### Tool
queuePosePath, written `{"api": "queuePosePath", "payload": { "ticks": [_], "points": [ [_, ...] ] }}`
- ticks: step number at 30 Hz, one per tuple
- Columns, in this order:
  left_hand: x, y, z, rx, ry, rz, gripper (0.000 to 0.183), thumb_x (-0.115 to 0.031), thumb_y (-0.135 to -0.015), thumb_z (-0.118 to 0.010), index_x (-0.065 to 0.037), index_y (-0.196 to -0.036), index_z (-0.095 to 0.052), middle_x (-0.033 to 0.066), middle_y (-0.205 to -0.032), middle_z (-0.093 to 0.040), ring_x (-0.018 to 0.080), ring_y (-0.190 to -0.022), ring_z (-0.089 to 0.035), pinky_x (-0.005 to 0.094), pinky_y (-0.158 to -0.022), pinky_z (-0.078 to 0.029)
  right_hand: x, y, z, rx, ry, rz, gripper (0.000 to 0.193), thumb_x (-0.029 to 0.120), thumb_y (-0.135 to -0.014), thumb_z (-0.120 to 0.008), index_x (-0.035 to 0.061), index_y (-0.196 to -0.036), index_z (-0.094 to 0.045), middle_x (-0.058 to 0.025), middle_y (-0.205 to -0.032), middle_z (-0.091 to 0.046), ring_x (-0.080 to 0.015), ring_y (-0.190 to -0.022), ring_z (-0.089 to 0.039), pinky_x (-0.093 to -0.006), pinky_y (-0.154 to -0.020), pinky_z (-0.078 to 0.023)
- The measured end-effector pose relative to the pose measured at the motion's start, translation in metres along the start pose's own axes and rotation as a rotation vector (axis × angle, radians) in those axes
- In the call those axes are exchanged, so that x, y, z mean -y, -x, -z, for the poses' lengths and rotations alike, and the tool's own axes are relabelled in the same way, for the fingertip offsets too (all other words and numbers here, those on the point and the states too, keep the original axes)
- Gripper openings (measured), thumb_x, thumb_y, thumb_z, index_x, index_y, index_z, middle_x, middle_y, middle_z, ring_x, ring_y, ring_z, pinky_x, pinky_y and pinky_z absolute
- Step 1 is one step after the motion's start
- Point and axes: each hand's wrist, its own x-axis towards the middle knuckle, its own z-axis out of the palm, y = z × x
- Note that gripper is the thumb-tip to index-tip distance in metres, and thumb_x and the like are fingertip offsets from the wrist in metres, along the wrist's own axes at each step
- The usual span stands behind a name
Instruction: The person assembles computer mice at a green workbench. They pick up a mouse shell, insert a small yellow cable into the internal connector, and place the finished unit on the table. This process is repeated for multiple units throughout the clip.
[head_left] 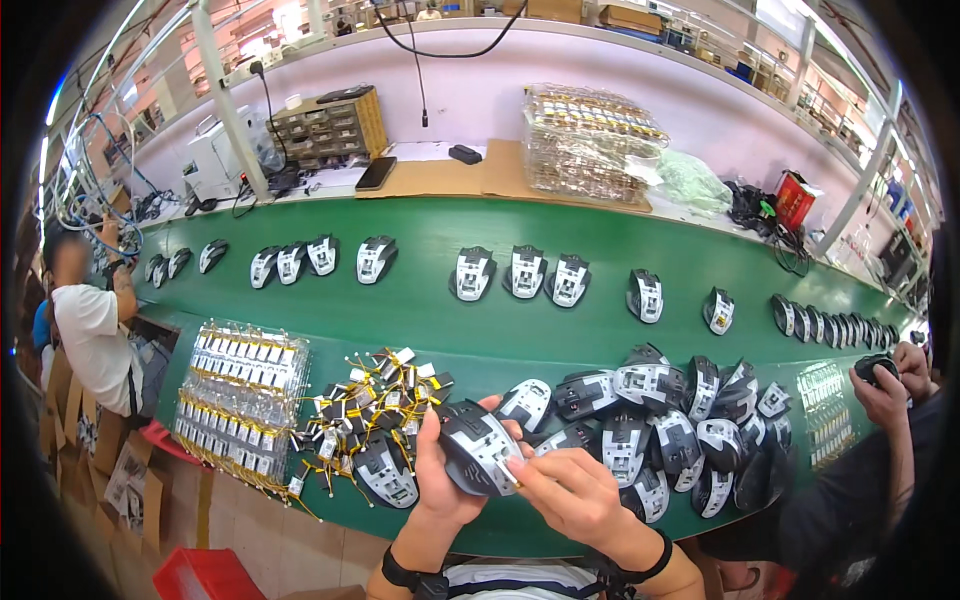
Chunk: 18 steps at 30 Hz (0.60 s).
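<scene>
In front of me a half-assembled computer mouse [478, 440], black with a pale grey inner shell, is gripped in my left hand [440, 495], thumb on one side and fingers round the other. My right hand [575, 495] has its fingertips pinched together against the mouse's near right end; what lies between them is too small to make out. Just left of my hands is a heap of small batteries with yellow leads [385, 395], with another opened mouse [385, 475] beneath its near edge. To the right lies a pile of similar opened mice [650, 420].
Clear plastic trays of batteries [240, 400] sit at the left. Spaced-out mice [525, 270] line the green bench [430, 340]. Behind it are wrapped stacked trays [590, 145], a phone [376, 174] and a drawer cabinet [330, 125]. Co-workers sit left [90, 320] and right [850, 480].
</scene>
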Motion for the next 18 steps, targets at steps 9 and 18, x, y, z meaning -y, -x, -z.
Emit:
{"api": "queuePosePath", "payload": {
  "ticks": [9, 18],
  "points": [
    [0.0, 0.002, 0.002, 0.085, 0.023, 0.068, 0.086, -0.072, -0.092, -0.031, 0.002, -0.131, -0.05, 0.0229, -0.104, -0.06, 0.039, -0.093, -0.061, 0.045, -0.076, -0.054, 0.001, -0.001, 0.02, 0.151, 0.042, 0.171, 0.031, 0.007, -0.074, -0.071, 0.0023, -0.105, -0.071, -0.0062, -0.095, -0.062, -0.0197, -0.08, -0.063, -0.03, -0.066, -0.053],
    [0.003, 0.004, 0.001, 0.149, -0.159, 0.014, 0.083, -0.069, -0.091, -0.036, 0.003, -0.129, -0.046, 0.0242, -0.102, -0.06, 0.0351, -0.086, -0.066, 0.0409, -0.071, -0.057, -0.002, 0.002, 0.022, 0.201, -0.344, -0.228, 0.019, 0.014, -0.074, -0.081, 0.0093, -0.091, -0.073, -0.0027, -0.087, -0.064, -0.0199, -0.072, -0.063, -0.0306, -0.063, -0.052]
  ]
}}
